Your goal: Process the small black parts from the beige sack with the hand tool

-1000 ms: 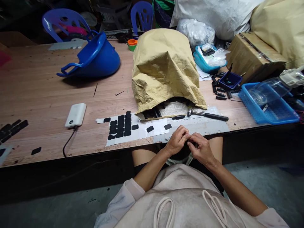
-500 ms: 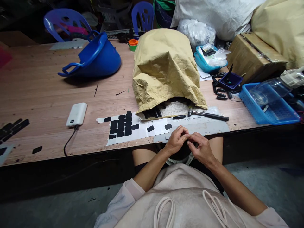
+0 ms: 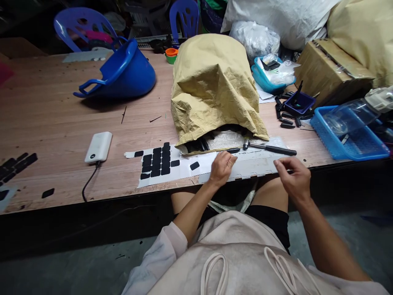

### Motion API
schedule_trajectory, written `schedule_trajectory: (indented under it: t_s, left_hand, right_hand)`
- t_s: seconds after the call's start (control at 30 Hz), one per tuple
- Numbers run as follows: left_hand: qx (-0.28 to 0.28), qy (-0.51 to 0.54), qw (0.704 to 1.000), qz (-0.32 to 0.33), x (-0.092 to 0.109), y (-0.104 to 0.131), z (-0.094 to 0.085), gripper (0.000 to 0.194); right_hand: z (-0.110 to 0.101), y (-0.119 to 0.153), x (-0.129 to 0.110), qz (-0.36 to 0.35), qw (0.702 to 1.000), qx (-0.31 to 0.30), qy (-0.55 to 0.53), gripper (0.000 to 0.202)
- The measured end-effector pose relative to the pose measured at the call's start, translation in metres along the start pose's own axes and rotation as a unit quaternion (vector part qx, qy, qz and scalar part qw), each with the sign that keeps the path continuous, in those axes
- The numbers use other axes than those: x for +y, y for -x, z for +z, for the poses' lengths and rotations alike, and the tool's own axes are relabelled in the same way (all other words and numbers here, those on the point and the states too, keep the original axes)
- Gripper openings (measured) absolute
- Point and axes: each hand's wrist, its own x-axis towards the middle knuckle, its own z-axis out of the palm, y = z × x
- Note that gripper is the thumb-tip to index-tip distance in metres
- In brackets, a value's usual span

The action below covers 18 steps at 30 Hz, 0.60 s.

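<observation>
My left hand (image 3: 221, 168) is closed above the table's front edge, before the mouth of a tan sack (image 3: 211, 82). What its fingers hold, if anything, is hidden. Farther right, my right hand (image 3: 294, 178) has thumb and fingers pinched together, with nothing in them that I can make out. A small hammer (image 3: 278, 150) with a black handle lies just beyond it. To the left, several black rounded patches (image 3: 156, 162) sit in rows on a white sheet (image 3: 181, 174). A slim black piece (image 3: 233, 150) lies by the sack's mouth, which shows dark items inside.
A white power bank (image 3: 98, 147) with a cable lies left of the sheet. Behind it a blue tub (image 3: 123, 73) rests on its side. At right stand a blue basket (image 3: 346, 153), a small purple tray (image 3: 299, 104) with black pieces around it, and a cardboard box (image 3: 334, 73).
My hands were together over my lap and have moved apart: the left slightly leftward and up, the right well to the right. The left hand now covers the spot of the rightmost black patch.
</observation>
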Motion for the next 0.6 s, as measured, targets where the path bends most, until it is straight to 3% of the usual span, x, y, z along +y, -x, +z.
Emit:
schedule_trajectory:
  t_s: [0.07,0.17,0.3,0.47,0.6]
  left_hand:
    - [0.036,-0.073,0.997,-0.01,-0.015,-0.019,-0.001,0.019]
    - [0.031,-0.146,0.988,-0.039,-0.033,-0.04,0.004,0.034]
    - [0.011,-0.18,0.982,-0.049,-0.04,-0.041,0.011,0.023]
    - [-0.015,-0.21,0.974,-0.079,-0.032,-0.027,0.006,0.017]
    - [-0.039,-0.212,0.968,-0.127,-0.027,-0.028,0.003,0.017]
  right_hand:
    - [-0.001,-0.025,0.02,-0.039,0.997,-0.012,0.071,0.015]
    - [0.015,-0.053,0.048,-0.1,0.977,-0.062,0.181,0.017]
    - [0.042,-0.066,0.069,-0.127,0.932,-0.145,0.307,0.022]
    - [0.043,-0.072,0.069,-0.105,0.903,-0.21,0.361,0.02]
    - [0.031,-0.066,0.055,-0.091,0.913,-0.225,0.328,0.019]
